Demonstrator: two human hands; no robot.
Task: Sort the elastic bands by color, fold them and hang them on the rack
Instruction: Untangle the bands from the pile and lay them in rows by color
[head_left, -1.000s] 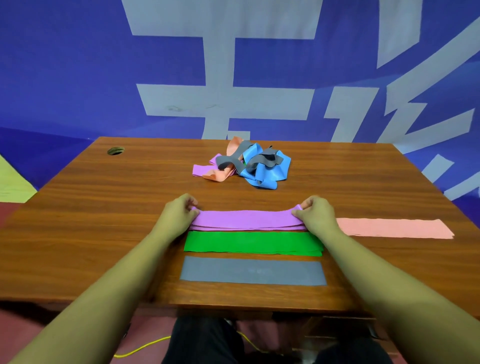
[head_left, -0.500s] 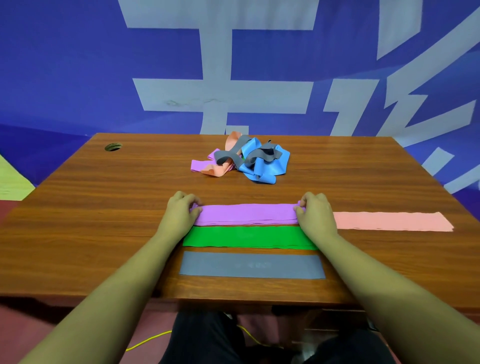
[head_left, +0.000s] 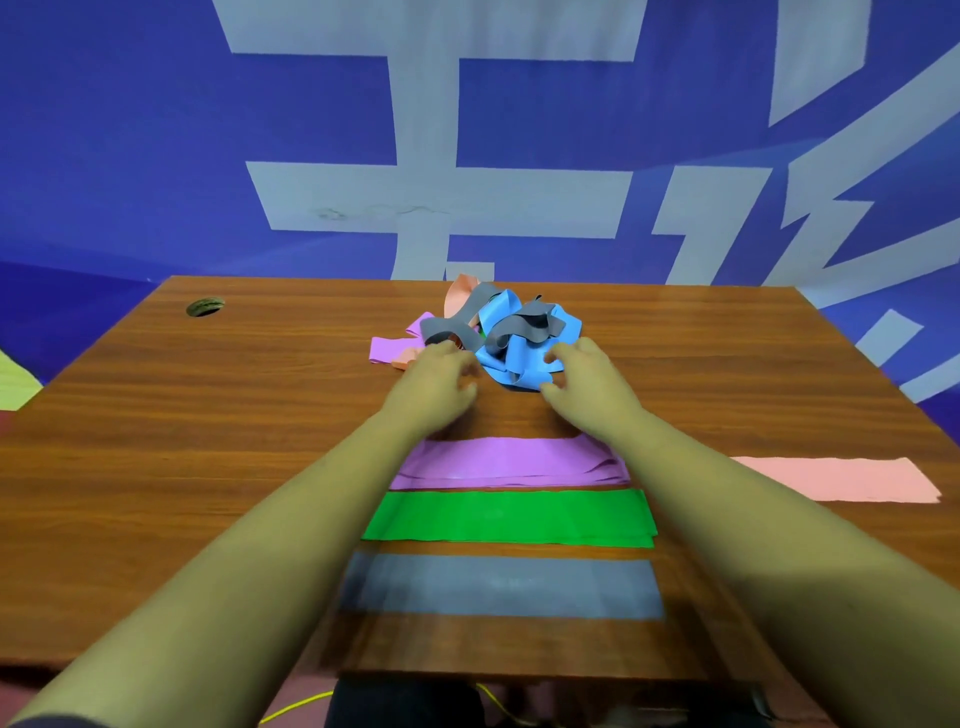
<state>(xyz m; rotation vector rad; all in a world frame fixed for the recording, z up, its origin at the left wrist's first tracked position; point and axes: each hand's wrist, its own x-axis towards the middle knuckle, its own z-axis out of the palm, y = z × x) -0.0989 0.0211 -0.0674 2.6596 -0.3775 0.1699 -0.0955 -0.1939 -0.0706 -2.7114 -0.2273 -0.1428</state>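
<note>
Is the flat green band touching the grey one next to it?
Apart. The head view shows a strip of bare table between the green band and the grey band.

2 arms extended forward; left hand (head_left: 434, 382), right hand (head_left: 587, 382) apparently loosely curled.

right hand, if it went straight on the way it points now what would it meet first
The right hand points at the tangled pile; it would likely meet the blue band on its near edge first, though depth is unclear.
</note>
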